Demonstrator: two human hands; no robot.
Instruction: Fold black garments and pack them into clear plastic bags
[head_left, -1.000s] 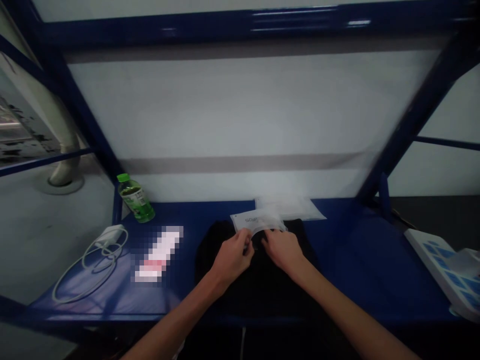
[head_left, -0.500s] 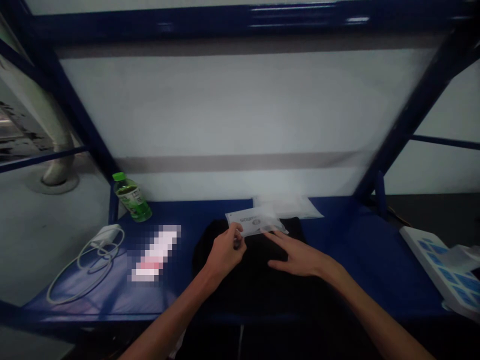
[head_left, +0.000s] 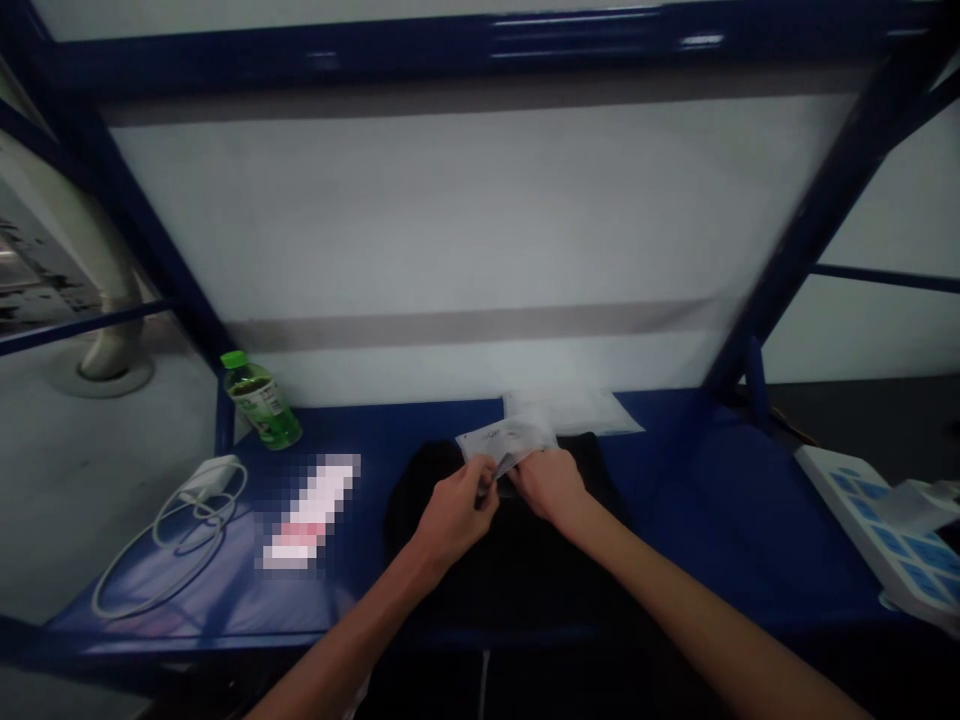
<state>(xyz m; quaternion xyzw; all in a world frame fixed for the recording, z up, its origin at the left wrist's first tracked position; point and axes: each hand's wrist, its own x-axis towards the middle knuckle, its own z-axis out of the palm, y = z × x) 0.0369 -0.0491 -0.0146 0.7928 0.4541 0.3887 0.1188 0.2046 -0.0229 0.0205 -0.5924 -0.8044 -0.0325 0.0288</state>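
Observation:
A small translucent plastic bag with printing [head_left: 502,441] is pinched between my left hand [head_left: 455,518] and my right hand [head_left: 551,488]. Its lower edge is bunched in my fingers, and both hands hold it just above a folded black garment [head_left: 510,570]. Behind the garment lies a second translucent bag [head_left: 577,410], flat on the blue shelf and partly covered by the first. My fingers hide the middle of the held bag's lower edge.
On the blue shelf [head_left: 712,540] stand a green-capped drink bottle [head_left: 261,400], a white charger with coiled cable [head_left: 199,510] and a pixelated, unreadable object [head_left: 307,510]. A white and blue printed box [head_left: 877,535] sits at the right end. Blue uprights frame the shelf.
My right hand has come back from lying spread on the garment and grips the bag again. The bag has folded inward between my hands, and the view has shifted slightly.

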